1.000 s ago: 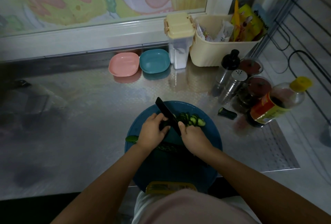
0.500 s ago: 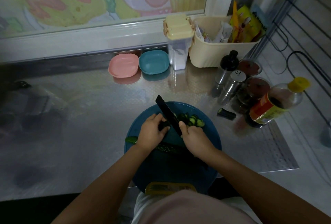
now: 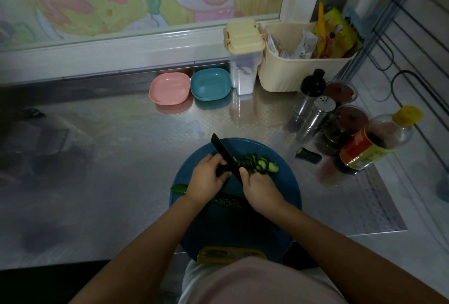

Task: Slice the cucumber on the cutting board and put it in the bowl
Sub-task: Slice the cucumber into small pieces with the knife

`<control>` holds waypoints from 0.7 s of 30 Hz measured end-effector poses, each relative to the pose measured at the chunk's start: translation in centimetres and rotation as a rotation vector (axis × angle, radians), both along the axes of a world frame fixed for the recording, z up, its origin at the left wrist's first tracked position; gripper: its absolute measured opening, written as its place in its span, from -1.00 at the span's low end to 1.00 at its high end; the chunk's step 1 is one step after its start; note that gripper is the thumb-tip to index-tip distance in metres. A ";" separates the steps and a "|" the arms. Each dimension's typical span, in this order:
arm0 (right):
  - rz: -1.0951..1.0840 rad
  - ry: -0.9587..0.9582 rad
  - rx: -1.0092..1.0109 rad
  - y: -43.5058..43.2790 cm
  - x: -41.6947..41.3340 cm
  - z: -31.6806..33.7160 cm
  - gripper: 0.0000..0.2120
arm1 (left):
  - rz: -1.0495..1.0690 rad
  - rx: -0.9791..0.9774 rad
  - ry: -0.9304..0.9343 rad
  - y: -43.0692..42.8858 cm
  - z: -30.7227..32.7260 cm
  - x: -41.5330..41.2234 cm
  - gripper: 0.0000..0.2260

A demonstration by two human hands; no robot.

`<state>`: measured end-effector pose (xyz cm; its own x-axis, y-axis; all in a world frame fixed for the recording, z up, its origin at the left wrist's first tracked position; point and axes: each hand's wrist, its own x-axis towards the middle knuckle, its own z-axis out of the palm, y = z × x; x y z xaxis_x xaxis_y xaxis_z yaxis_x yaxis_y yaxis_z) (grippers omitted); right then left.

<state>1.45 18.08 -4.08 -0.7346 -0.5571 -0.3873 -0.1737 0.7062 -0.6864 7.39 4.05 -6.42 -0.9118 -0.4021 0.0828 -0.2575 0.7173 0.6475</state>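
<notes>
The cucumber [image 3: 221, 171] lies on the round blue cutting board [image 3: 279, 196], its dark stub pinned under the curled fingers of the left hand [image 3: 206, 178]. Just right of it a fan of cut slices [image 3: 258, 164] rests on the board, overlapping one another. The right hand [image 3: 261, 189] is wrapped round the handle of a black knife [image 3: 224, 154], whose blade stands between the two hands with its tip pointing up and away to the left, set against the stub's cut end. A second long cucumber piece [image 3: 228, 201] lies across the board beneath the wrists, its tip reaching past the board's left edge.

The board sits on a shiny metal desk [image 3: 109, 170]. A short cucumber end [image 3: 308, 155] lies on the desk to the right, apart from the board. Beyond it stand a shaker [image 3: 315, 119], jars and a yellow-capped bottle [image 3: 379, 138]. At the back, against the wall, a pink bowl [image 3: 169, 88] and a teal bowl [image 3: 211, 83] sit side by side, next to a lidded container [image 3: 244, 60] and a cream basket [image 3: 298, 73].
</notes>
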 end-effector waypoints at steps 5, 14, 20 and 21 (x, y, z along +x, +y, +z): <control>0.010 0.035 0.026 0.6 -0.5 0.2 -0.42 | -0.042 0.035 -0.008 -0.4 -0.1 0.3 -0.80; 0.011 -0.008 0.006 1.5 -1.3 0.4 -0.33 | -0.013 0.013 0.005 -0.2 -0.2 0.3 -0.84; 0.041 -0.006 -0.026 1.7 -0.9 0.9 -0.38 | -0.005 0.022 0.006 -0.2 -0.2 0.3 -0.85; 0.045 -0.007 -0.024 1.7 -0.8 1.0 -0.39 | -0.004 0.021 0.004 -0.2 -0.2 0.3 -0.85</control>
